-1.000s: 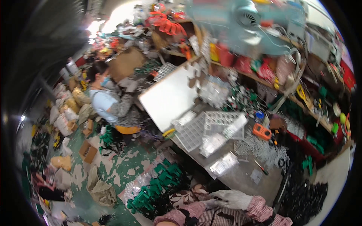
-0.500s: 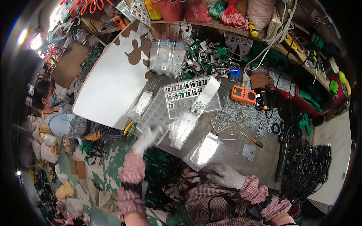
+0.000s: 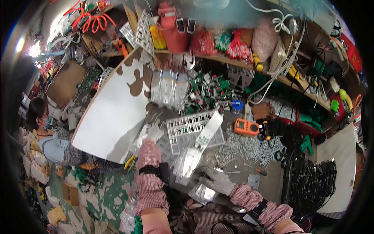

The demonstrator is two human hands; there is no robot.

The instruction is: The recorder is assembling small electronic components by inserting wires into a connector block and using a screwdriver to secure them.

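Observation:
My left hand (image 3: 153,133), in a pale glove, reaches to a clear plastic bag with a white piece in it (image 3: 141,139), left of the trays; its fingers blend with the plastic, and I cannot tell whether they grip. My right hand (image 3: 219,181), in a grey glove, is over a shiny clear bag (image 3: 203,194) at the table's near edge, fingers stretched out and apart. Between the hands lies another clear bag (image 3: 186,165), glossy and flat. A white strip (image 3: 210,128) with green dots lies from it across a tray of small dark parts (image 3: 183,128).
An orange meter (image 3: 246,127) stands beside a heap of screws (image 3: 249,147) and a screwdriver (image 3: 257,170). Green circuit parts (image 3: 208,90) pile up behind. Black cables (image 3: 315,187) lie at right, a white board (image 3: 107,124) at left. A person (image 3: 54,132) sits beyond it.
My left hand has moved from the near left, up and away to the bag beside the trays. My right hand has shifted left and forward over the shiny bag. The whole view has tilted up.

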